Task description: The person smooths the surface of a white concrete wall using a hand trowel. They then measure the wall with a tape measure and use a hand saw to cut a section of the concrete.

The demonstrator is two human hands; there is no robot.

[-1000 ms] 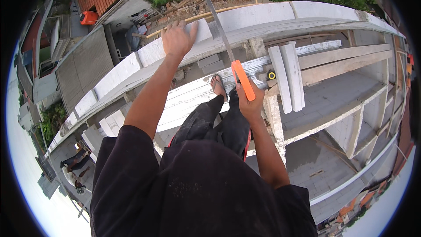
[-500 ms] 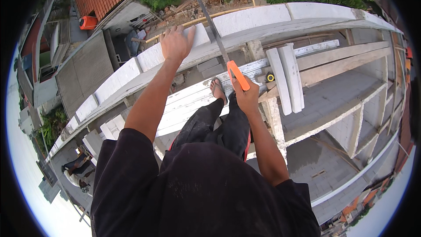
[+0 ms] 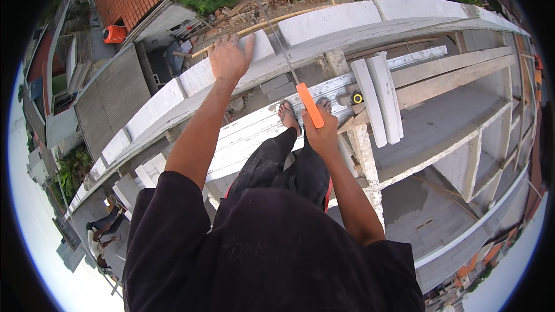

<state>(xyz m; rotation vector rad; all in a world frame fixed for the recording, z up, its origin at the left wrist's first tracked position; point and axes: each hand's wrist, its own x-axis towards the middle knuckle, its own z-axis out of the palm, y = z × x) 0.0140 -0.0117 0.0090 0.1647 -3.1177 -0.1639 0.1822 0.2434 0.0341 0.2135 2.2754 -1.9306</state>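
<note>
My left hand lies with its fingers spread over the top of a white wall block. A handsaw with an orange handle is in my right hand, the fingers wrapped round the grip. Its thin blade crosses the wall top at the gap between that block and the longer white block to the right, and is seen nearly edge-on. How deep the blade sits in the gap I cannot tell.
My sandalled feet stand on a pale metal-looking plank. Two loose white block strips, a yellow-and-black tape measure and wooden beams lie to the right. Beyond the wall the ground drops away. Another person is at lower left.
The saw has drawn back slightly toward me, and its blade now shows thinner, more edge-on. My right hand has come down a little; my left hand stays on the block.
</note>
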